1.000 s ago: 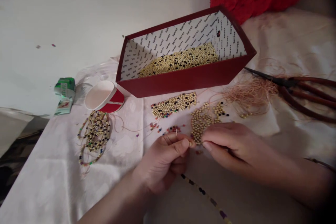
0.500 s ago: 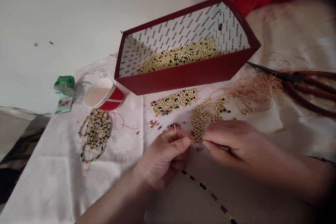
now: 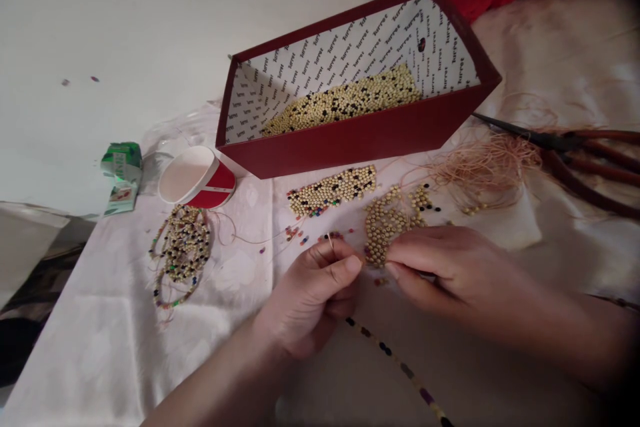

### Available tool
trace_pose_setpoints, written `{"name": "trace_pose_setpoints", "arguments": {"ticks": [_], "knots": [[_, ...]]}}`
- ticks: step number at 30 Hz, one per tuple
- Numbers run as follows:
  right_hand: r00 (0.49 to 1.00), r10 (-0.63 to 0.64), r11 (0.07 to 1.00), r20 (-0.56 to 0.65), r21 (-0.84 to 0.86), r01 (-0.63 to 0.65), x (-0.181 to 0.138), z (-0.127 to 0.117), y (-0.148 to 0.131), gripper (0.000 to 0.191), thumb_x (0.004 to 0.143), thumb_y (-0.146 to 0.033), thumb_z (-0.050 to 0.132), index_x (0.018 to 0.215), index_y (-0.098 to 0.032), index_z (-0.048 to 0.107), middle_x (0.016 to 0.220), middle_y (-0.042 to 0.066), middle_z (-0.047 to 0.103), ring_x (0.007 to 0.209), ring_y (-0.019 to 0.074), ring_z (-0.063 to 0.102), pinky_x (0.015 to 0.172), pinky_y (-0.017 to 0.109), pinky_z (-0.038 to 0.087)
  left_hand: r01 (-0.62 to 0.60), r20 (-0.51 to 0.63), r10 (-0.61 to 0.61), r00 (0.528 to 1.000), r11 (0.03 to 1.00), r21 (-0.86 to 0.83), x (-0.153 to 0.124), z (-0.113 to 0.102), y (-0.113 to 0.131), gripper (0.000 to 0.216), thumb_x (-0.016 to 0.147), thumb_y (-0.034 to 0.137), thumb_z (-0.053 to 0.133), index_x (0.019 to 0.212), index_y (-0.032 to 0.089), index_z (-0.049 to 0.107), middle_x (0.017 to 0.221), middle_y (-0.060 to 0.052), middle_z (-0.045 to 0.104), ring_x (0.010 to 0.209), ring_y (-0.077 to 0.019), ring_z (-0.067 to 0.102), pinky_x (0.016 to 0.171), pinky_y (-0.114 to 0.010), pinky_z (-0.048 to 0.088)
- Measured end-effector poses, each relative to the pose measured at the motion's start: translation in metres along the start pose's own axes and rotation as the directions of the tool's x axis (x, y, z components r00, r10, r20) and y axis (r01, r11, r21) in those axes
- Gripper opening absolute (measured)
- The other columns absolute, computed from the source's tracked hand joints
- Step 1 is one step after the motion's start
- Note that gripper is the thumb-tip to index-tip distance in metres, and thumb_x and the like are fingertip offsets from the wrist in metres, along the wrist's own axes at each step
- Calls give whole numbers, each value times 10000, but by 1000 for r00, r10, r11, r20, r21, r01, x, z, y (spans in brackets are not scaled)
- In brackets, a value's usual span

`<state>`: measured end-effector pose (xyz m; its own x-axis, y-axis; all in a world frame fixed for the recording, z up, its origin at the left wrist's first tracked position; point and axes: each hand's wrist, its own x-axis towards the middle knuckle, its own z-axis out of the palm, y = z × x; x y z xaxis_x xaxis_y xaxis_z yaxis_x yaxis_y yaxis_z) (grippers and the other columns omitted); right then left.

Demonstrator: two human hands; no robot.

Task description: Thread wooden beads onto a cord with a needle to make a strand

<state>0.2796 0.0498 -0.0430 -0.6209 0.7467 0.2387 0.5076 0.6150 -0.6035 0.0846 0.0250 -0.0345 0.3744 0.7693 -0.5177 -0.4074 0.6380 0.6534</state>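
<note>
Head view, lower centre of the frame: left hand (image 3: 313, 293) is clenched, thumb and forefinger pinching a thin cord whose tip protrudes above the fingers; a beaded strand (image 3: 395, 365) trails from under it toward the lower right. Right hand (image 3: 445, 267) pinches at the edge of a loose bead pile (image 3: 383, 230), fingertips nearly meeting the left thumb; what it grasps cannot be told. Red box (image 3: 350, 137) of beads occupies upper centre; paper cup (image 3: 197, 178) and finished bracelets (image 3: 181, 255) lie at centre left.
</note>
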Motion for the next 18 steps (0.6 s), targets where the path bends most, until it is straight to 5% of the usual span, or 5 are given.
{"name": "trace_pose_setpoints", "arguments": {"ticks": [18], "knots": [[1000,24,1000,-11,-17,-24,-1,-1,-2,266,902,-176,436,636,-192,438,572,-34,454,538,111,434,545,269,261,-11,-44,10,999,1000,-16,2,1,-1,359,701,319,821,745,157,504,510,99,336,457,-32,216,416,-149,167]]}}
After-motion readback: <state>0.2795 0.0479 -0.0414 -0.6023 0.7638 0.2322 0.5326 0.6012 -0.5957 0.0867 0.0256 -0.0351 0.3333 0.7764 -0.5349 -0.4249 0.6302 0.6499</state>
